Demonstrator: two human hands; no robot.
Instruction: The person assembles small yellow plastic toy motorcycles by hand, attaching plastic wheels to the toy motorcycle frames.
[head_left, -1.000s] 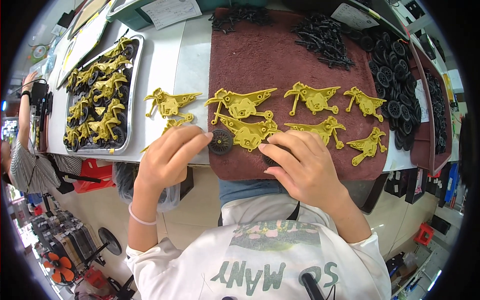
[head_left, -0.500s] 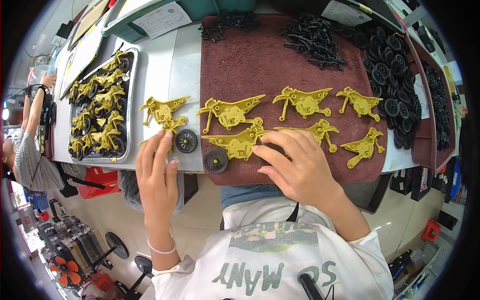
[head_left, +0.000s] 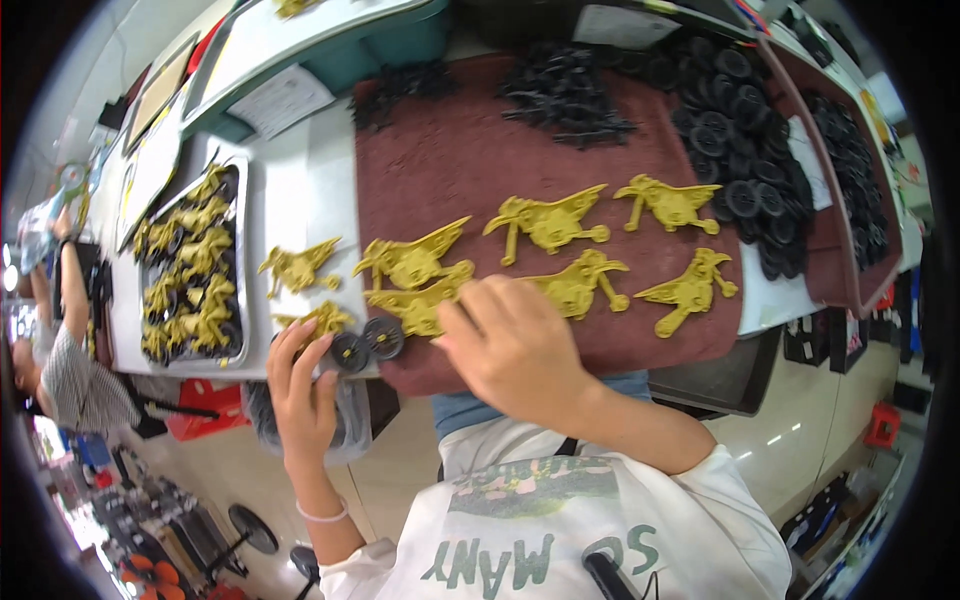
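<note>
Left of centre, our left hand (head_left: 305, 405) had its fingers apart at a yellow shell (head_left: 324, 317) beside two black wheels (head_left: 384, 338); our right hand (head_left: 525, 350) curled over a second shell (head_left: 408, 312), its grip hidden. We seemed to be placing wheels; the next move called for careful alignment.

The right hand (head_left: 515, 345) hides part of a yellow frame (head_left: 412, 312); whether its fingers grip anything cannot be told. The left hand (head_left: 306, 395) partly covers another yellow piece (head_left: 328, 318). Piled black parts (head_left: 565, 98) blur together; the lower edge cuts off an orange fan (head_left: 150, 574).
</note>
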